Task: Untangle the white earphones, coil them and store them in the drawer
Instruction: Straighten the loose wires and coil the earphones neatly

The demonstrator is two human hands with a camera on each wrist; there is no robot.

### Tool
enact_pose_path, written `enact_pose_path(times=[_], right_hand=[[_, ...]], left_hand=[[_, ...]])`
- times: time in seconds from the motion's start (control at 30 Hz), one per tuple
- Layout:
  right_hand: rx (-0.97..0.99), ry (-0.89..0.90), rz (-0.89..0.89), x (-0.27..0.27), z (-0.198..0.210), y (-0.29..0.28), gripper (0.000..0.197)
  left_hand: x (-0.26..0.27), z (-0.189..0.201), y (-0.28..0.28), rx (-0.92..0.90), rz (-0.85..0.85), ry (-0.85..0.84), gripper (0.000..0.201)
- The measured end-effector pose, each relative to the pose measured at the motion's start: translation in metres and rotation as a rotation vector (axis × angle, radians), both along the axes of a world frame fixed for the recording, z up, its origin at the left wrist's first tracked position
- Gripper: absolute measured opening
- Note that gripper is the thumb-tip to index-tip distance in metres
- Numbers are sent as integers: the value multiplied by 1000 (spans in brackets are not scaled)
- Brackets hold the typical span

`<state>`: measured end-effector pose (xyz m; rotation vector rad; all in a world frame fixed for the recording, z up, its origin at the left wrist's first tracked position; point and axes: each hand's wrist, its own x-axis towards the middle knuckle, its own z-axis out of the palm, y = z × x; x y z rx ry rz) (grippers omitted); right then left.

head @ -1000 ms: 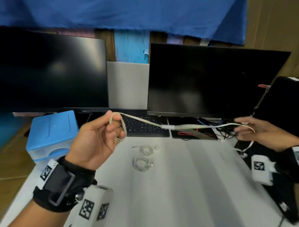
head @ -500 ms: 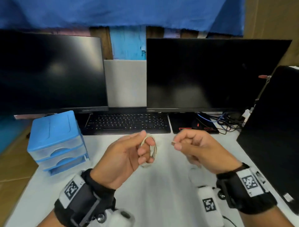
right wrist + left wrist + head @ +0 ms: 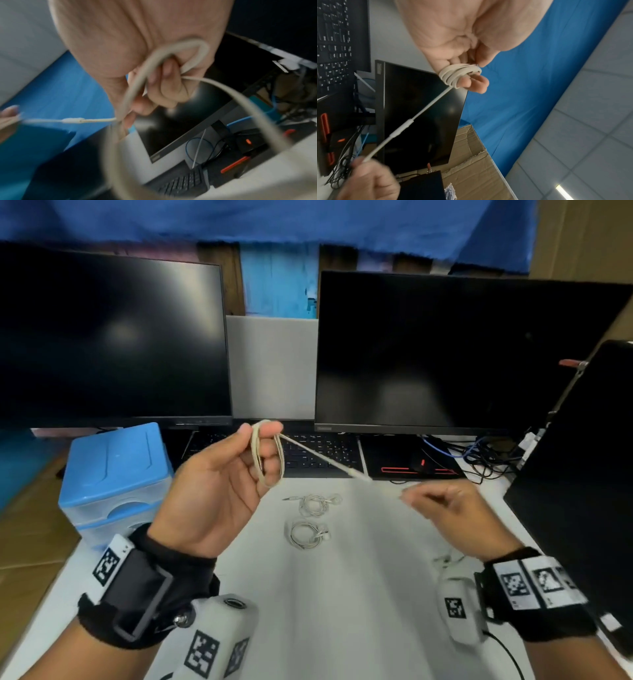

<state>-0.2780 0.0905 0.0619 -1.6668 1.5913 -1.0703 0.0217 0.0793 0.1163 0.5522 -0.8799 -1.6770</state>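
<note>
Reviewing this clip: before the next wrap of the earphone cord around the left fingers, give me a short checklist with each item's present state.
1. Coil seated on left hand: ok; the loops circle two fingers, side by side.
2. Right hand holds the free cord: ok, pinched at the fingertips.
3. Cord between the hands free of knots: ok; it runs straight, with an inline piece midway.
4. Remaining tail untangled: cannot tell; it is blurred in the right wrist view.
5. Drawer unit open to receive the coil: cannot tell.
6. Other earphone coils clear of the hands: ok, lying on the desk.
</note>
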Motion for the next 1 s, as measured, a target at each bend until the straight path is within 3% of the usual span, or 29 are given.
enact_pose_path(times=[0.07,0.17,0.23,0.3,0.4,0.47,0.53,0.6,0.67,0.77,0.83,0.93,1.0], right_hand=[[153,140,176,20,-3,10,13],[179,317,420,56,-1,29,14],[161,290,570,76,10,45,18],[165,176,656,88,29,62,18],[78,-28,656,90,57,81,15],[-78,-159,526,83,67,82,15],[-245,-275,314,70,70,72,14],[-314,-330,130,56,63,56,17],[-318,-308,42,46,50,40,19],[-191,-221,130,52,27,30,20],[-14,-255,300,66,14,32,20],[240,-407,561,84,-3,36,18],[300,-443,574,86,-10,34,20]], left_hand=[[1,-1,-4,-49,74,45,30],[7,-6,-12,-119,214,51,32],[11,-14,-18,-180,302,-17,31],[10,-24,-21,-293,401,-242,26],[-2,-39,-16,-495,444,-694,35],[-14,-48,-4,-548,286,-823,37],[-26,-56,8,-595,65,-850,38],[-35,-57,20,-580,-132,-743,40],[-38,-48,27,-478,-273,-512,38],[-35,-29,31,-318,-342,-124,34],[-30,-16,28,-230,-264,44,40],[-17,-3,14,-87,-39,123,45],[-2,1,2,-50,86,140,45]])
